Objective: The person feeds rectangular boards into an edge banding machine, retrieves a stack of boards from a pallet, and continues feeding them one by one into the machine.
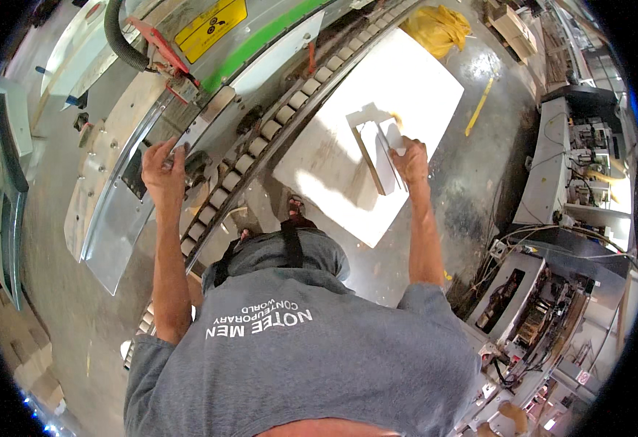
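Observation:
My right hand (411,162) is closed on the edge of a narrow white panel (390,138). Beside it a second white panel (377,162) with a brown edge sits over a large white board (333,171). Sunlight falls in bright patches on that board. My left hand (163,173) is at the machine's metal table (118,226), its fingers curled and pinched together. Whatever they hold, if anything, is too small to make out.
On my left a long machine with a green stripe (249,51) carries a red guard (162,47) and a grey hose (122,36). A roller track (269,130) runs diagonally beside it. A yellow bag (435,30) lies at the far end. Opened machinery (545,306) stands right.

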The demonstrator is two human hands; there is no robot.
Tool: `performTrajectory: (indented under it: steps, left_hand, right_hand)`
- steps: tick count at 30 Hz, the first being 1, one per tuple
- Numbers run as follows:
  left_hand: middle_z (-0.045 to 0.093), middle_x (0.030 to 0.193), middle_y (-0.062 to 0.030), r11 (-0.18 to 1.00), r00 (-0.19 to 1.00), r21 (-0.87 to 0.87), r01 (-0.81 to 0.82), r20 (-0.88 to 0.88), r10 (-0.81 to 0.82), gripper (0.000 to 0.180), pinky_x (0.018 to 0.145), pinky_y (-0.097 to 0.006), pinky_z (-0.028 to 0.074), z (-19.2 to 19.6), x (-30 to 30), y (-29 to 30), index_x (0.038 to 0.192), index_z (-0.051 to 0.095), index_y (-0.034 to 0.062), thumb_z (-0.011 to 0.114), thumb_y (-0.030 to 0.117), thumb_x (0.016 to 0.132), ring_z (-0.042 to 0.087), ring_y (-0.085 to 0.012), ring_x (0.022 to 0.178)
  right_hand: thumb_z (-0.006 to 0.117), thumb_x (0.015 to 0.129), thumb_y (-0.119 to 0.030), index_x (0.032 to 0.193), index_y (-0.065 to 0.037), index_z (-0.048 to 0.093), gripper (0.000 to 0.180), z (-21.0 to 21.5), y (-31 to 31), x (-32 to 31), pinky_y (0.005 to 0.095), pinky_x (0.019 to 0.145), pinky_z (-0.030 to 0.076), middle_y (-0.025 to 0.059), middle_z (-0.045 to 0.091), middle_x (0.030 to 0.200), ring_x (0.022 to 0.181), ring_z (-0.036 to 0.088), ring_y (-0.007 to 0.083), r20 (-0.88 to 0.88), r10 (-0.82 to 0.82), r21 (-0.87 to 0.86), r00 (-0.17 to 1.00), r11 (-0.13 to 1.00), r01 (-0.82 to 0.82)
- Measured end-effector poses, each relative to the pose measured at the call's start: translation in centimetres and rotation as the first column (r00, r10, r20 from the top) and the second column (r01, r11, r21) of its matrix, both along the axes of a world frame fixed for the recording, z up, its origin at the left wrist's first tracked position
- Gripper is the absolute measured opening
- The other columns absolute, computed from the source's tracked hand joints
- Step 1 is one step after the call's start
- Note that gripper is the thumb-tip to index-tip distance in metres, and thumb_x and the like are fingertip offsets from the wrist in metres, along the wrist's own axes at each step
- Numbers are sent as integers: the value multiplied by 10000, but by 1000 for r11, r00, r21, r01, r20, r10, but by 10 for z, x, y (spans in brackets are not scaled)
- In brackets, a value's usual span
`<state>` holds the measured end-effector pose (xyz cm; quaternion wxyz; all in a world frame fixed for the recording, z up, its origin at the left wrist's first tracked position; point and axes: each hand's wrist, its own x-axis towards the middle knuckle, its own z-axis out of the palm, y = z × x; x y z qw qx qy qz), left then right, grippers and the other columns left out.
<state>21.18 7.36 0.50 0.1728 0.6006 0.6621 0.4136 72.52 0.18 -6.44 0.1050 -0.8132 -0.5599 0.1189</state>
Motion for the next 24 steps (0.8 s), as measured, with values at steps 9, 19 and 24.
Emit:
performTrajectory:
  steps: [9, 19, 24]
  left_hand:
    - [678, 1153, -113, 906, 906, -13, 424, -11, -424, 466, 866, -314, 503, 45, 40, -66, 1258, 686, 81, 792, 103, 805, 649, -223, 993]
    - [670, 1209, -141, 973, 977, -115, 199, 106, -187, 476, 939, -348, 497, 42, -94, -102, 1271, 670, 35, 771, 16, 807, 631, -225, 1103]
    - [656, 1258, -156, 998, 996, -54, -27, -86, 22, 478, 970, -371, 495, 23, -167, -108, 1259, 690, 105, 784, 20, 798, 625, -287, 1170]
  right_hand:
    - [664, 956, -188, 1210, -5, 632, 315, 76, 4, -180, 374, 833, 573, 116, 685, 1105, 926, 685, 203, -960, 196, 241, 200, 941, 237]
    - [609, 985, -130, 1381, 50, 483, 453, 70, 20, -408, 333, 885, 566, 123, 629, 1227, 1056, 633, 186, -945, 203, 259, -256, 944, -205]
    - [613, 976, -101, 1472, 83, 343, 594, 56, 7, -486, 335, 832, 587, 195, 610, 1262, 1079, 630, 220, -972, 129, 190, -196, 923, -336]
